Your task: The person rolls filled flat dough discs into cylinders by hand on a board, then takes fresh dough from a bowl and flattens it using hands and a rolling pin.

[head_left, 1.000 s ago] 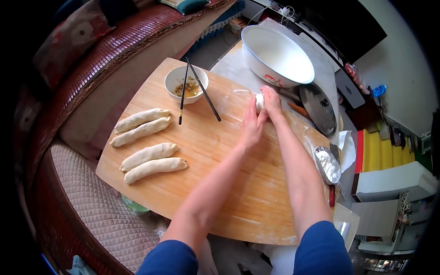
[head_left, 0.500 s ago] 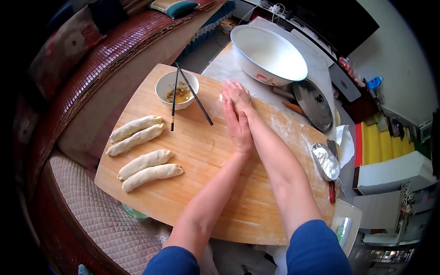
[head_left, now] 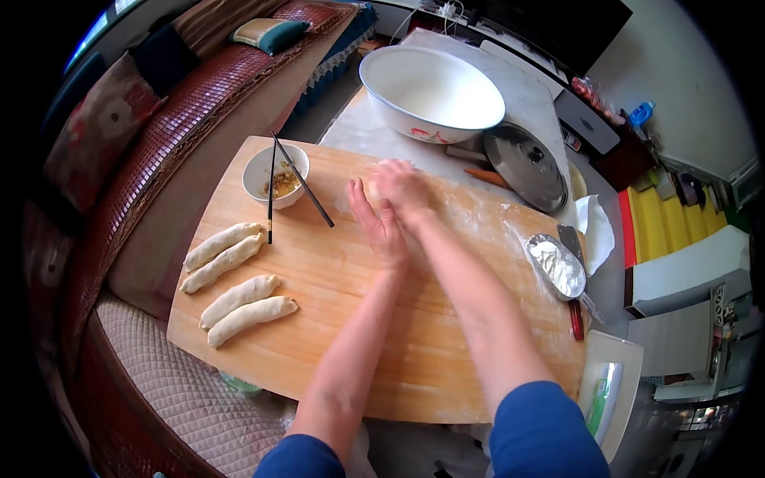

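A small piece of pale dough lies on the wooden board, mostly hidden by my hands. My right hand is wrapped over it from the right and above. Against its left side rests my left hand, palm turned inward with the fingers stretched out. To the left, a white bowl holds a brownish mixture, with two black chopsticks lying across its rim. Several filled dough rolls lie in two pairs at the board's left.
Behind the board stand a large white basin and a glass pan lid. On the right are a metal scoop of flour and a knife with a red handle. A sofa runs along the left.
The view has shifted. My hands have moved left across the board towards the bowl, with the dough between them; my right hand has come over it. The rolls and chopsticks stay in place.
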